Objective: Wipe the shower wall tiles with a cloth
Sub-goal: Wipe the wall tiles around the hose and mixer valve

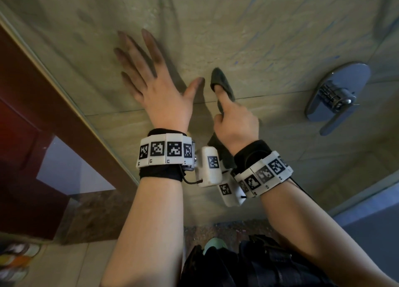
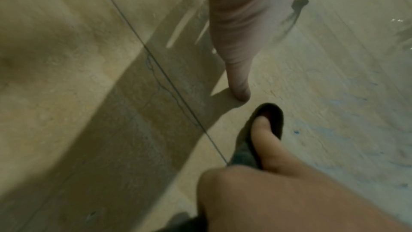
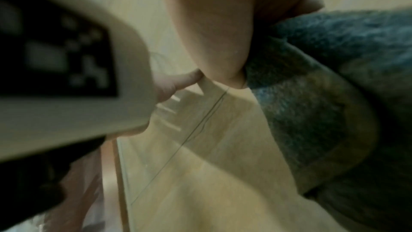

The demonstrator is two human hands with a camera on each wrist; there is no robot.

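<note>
Forearms (image 1: 151,222) nearest; cloth (image 1: 224,86) pressed on beige wall tiles (image 1: 259,38).

The shower wall tiles (image 1: 248,38) look like beige stone, matt and faintly streaked, with thin dark grout lines. The cloth (image 1: 223,86) is dark grey-blue terry, nubby and rough in the right wrist view. The shower mixer handle (image 1: 336,96) is polished chrome, mirror-glossy. The door frame (image 1: 26,88) looks like glossy reddish-brown lacquered wood. The wrist bands (image 1: 164,151) are matt white plastic on black fabric
</note>
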